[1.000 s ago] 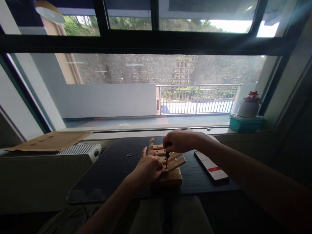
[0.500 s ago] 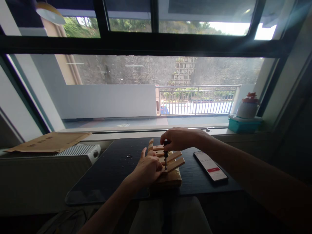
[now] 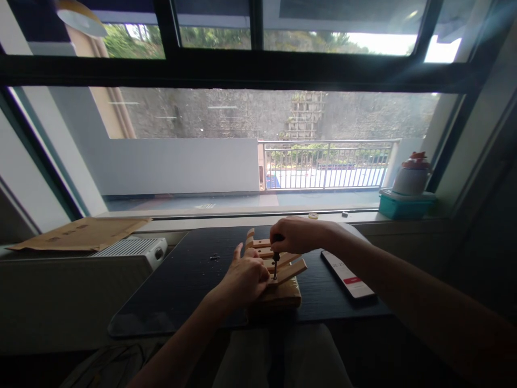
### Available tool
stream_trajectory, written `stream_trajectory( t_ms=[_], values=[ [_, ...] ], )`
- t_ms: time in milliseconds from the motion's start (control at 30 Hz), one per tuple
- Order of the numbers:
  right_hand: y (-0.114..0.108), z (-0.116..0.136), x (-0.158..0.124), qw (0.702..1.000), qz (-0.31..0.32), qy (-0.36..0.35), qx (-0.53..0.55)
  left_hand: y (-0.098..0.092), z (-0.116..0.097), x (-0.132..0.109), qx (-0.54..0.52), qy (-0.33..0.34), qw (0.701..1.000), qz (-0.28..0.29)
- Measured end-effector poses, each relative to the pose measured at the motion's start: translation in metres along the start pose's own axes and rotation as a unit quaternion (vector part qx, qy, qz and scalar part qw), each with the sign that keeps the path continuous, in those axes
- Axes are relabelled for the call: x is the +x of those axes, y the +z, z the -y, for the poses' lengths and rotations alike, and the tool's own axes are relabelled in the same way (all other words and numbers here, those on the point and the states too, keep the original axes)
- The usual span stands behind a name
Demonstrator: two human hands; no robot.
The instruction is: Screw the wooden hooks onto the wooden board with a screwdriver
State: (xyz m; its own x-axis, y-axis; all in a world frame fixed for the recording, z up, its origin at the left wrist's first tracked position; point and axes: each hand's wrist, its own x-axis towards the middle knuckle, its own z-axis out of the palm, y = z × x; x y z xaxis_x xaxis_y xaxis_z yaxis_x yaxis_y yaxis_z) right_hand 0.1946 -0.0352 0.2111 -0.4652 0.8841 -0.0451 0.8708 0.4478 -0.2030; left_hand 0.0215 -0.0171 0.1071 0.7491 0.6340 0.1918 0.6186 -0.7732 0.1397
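On the black table (image 3: 173,291), the right hand (image 3: 288,233) holds a screwdriver (image 3: 276,260), tip down on some wooden slats (image 3: 293,270). The left hand (image 3: 246,277) grips the slats. Past the table, a bottle (image 3: 411,179) stands on a green box (image 3: 406,207); I can't see inside either.

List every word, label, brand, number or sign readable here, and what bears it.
"00:2", faint, on the smartphone; later digits unclear.
Its red button: any lettering too small to read.
Brown kraft paper: print too blurred to read.
White floor marking outside: too blurred to read.
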Motion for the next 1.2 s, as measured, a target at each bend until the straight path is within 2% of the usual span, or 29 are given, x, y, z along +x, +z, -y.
stream_trajectory(
  t_ms=[133, 200, 267, 333, 433, 500, 567, 667, 800, 1000, 1200],
  values=[
    [0.001, -0.014, -0.015, 0.999, -0.033, -0.001, 0.019, -0.001, -0.002, 0.0, -0.013, -0.004, 1.0, -0.005],
    [0.013, -0.02, -0.03, 0.991, -0.123, 0.017, 0.054, -0.003, -0.004, -0.001, -0.018, -0.012, 1.0, -0.005],
    [0.039, -0.024, -0.045, 0.975, -0.203, 0.06, 0.064, -0.005, -0.006, -0.002, -0.019, -0.015, 1.0, -0.004],
    [0.076, -0.026, -0.059, 0.963, -0.246, 0.086, 0.065, -0.006, -0.007, -0.002, -0.02, -0.017, 1.0, -0.002],
    [0.126, -0.026, -0.071, 0.965, -0.247, 0.059, 0.057, -0.007, -0.007, -0.002, -0.02, -0.022, 1.0, -0.003],
    [0.144, -0.023, -0.073, 0.968, -0.243, 0.056, 0.025, -0.006, -0.008, -0.001, -0.018, -0.026, 0.999, -0.004],
    [0.147, -0.017, -0.071, 0.97, -0.236, 0.061, -0.018, -0.006, -0.009, -0.001, -0.016, -0.029, 0.999, -0.009],
    [0.137, -0.01, -0.067, 0.977, -0.201, 0.064, -0.037, -0.005, -0.011, 0.0, -0.008, -0.037, 0.999, -0.019],
    [0.126, -0.011, -0.066, 0.986, -0.164, 0.037, 0.004, -0.003, -0.01, 0.001, -0.01, -0.039, 0.999, -0.02],
    [0.127, -0.018, -0.067, 0.988, -0.152, 0.01, 0.027, 0.003, -0.004, 0.001, -0.04, -0.015, 0.998, -0.047],
    [0.128, -0.018, -0.067, 0.986, -0.152, -0.001, 0.074, 0.007, -0.002, 0.0, -0.028, -0.008, 0.998, -0.053]
  ],
)
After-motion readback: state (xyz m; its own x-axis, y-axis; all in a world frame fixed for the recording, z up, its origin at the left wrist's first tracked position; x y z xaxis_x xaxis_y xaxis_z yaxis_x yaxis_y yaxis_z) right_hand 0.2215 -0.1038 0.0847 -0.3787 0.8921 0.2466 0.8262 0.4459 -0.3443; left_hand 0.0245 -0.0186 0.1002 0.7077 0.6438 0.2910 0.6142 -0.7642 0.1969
